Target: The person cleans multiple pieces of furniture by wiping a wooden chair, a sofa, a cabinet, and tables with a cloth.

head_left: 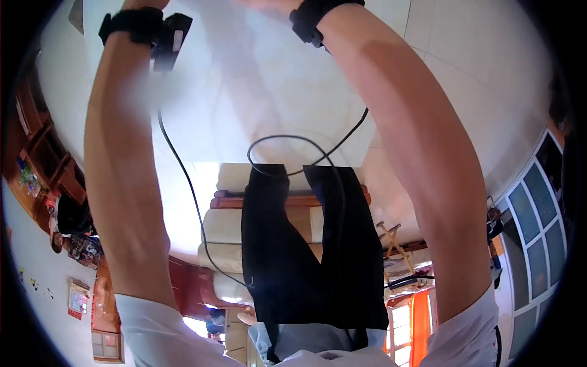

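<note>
At the top edge, only a sliver of my left hand (pixel 145 3) shows, over a smooth white surface (pixel 214 116). Cut off by the same edge, my right hand (pixel 275 4) is to the right and apart from it. Fingers and anything they hold are out of frame. Black bands wrap both wrists, and a black box-shaped device (pixel 173 41) sits beside the left wristband (pixel 131 27). A thin black cable (pixel 183 177) hangs in a loop between my forearms, in front of the white surface and my black trousers (pixel 275 244). A pale blur covers part of the left forearm.
Behind my legs stands a cream sofa (pixel 229 223) with reddish wood trim. Wooden shelving (pixel 49 153) and a person in dark clothes (pixel 73 214) are at the left. A wooden folding stand (pixel 394 244), an orange curtain (pixel 420 324) and a glass-paned frame (pixel 535 244) are at the right.
</note>
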{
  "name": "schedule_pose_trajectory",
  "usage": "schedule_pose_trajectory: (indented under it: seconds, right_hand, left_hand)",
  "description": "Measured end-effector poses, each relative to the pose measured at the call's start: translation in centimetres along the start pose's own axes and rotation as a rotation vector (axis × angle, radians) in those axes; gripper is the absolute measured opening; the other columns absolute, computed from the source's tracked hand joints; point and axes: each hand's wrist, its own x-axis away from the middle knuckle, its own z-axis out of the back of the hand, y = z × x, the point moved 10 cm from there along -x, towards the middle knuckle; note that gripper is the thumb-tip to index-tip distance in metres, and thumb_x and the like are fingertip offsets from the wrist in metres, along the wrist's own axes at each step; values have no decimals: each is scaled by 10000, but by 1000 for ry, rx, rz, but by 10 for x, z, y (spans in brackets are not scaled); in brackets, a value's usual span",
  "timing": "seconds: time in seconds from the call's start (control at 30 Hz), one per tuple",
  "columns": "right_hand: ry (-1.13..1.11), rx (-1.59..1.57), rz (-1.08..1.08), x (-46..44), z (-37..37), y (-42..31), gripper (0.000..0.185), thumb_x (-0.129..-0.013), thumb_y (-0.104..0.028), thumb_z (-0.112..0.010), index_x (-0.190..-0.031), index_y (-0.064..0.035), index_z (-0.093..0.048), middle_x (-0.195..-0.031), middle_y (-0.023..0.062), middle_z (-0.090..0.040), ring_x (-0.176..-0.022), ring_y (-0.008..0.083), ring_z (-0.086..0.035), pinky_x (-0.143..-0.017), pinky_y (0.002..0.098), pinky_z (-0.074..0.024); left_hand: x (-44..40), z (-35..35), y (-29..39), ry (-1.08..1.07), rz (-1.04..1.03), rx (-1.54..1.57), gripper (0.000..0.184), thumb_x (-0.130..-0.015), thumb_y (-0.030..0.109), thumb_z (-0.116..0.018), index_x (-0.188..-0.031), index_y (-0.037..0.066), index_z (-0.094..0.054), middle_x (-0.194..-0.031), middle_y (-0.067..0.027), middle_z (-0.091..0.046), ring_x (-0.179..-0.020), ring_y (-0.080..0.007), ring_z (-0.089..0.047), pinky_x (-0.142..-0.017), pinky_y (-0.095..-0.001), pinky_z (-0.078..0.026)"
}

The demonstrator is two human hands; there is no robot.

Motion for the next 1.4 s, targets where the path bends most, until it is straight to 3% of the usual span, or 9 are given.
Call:
schedule_pose_trajectory:
  seconds: [0.2, 0.47, 0.5, 0.57, 0.6, 0.67, 0.73, 1.07, 1.4]
  right_hand:
    - [-100, -30, 95, 25, 15, -18, 511, -952, -92, -547, -1443, 4, -443, -1549, 190, -422, -1473, 402, -356, -1098, 511, -437]
    - [-210, -51, 242, 111, 15, -20, 506, -987, -94, -540, -1468, -2, -414, -1535, 198, -428, -1455, 442, -352, -1178, 487, -378]
    - [-247, -54, 204, 129, 15, -20, 513, -982, -92, -544, -1470, -4, -412, -1538, 195, -428, -1454, 438, -355, -1180, 488, -372]
    - [-314, -75, 127, 165, 16, -23, 525, -972, -125, -583, -1465, -44, -422, -1556, 165, -424, -1481, 397, -342, -1175, 499, -368]
    - [-310, -75, 140, 186, 14, -27, 525, -972, -125, -583, -1465, -44, -422, -1556, 165, -424, -1481, 397, -342, -1175, 499, -368]
    - [-168, -70, 207, 224, 21, -34, 551, -908, -87, -653, -1434, -110, -491, -1544, 44, -458, -1416, 364, -435, -1033, 455, -488]
    - [-219, -92, 173, 253, 27, -36, 535, -916, -108, -661, -1425, -111, -498, -1531, 47, -468, -1417, 372, -431, -1034, 461, -485]
    - [-356, -77, 16, 326, 43, -32, 527, -876, -57, -658, -1385, -128, -540, -1518, 31, -489, -1406, 349, -452, -1007, 465, -463]
    - [-538, -98, 143, 291, 55, -5, 504, -859, -45, -622, -1348, -151, -564, -1477, -39, -521, -1387, 265, -473, -866, 384, -492]
  left_hand:
    - [41, -9, -22, 172, 13, 66, 76, -836, 18, -749, -864, -47, -719, -792, -88, -716, -714, -170, -664, -688, -314, -550]
    - [110, -74, -24, 265, -41, 35, 223, -771, 126, -799, -701, -37, -664, -631, -112, -665, -573, -179, -623, -554, -342, -522]
    - [130, -91, -29, 530, -283, -197, 223, -770, 127, -803, -693, -34, -668, -624, -124, -666, -560, -197, -628, -548, -350, -524]
    - [153, -114, -35, 199, 80, -62, 229, -754, 159, -846, -767, -8, -690, -702, -151, -668, -651, -277, -655, -612, -399, -528]
    - [139, -143, -78, 202, -62, -109, 293, -733, 248, -791, -957, 89, -694, -1019, -145, -709, -967, -354, -659, -880, -523, -481]
    - [195, -158, -57, 285, 33, -246, 284, -721, 269, -818, -930, 123, -693, -1020, -113, -696, -962, -351, -653, -848, -543, -458]
    - [225, -183, -55, 260, 42, -187, 242, -744, 209, -815, -930, 137, -677, -1049, -111, -642, -1072, -379, -558, -859, -507, -389]
    - [292, -239, -38, 297, -27, -111, 285, -724, 77, -789, -923, 106, -587, -1027, -103, -539, -1030, -347, -497, -881, -477, -369]
    - [266, -238, -18, 258, 144, -75, 255, -684, 22, -757, -829, 107, -566, -974, -106, -522, -982, -342, -480, -862, -465, -351]
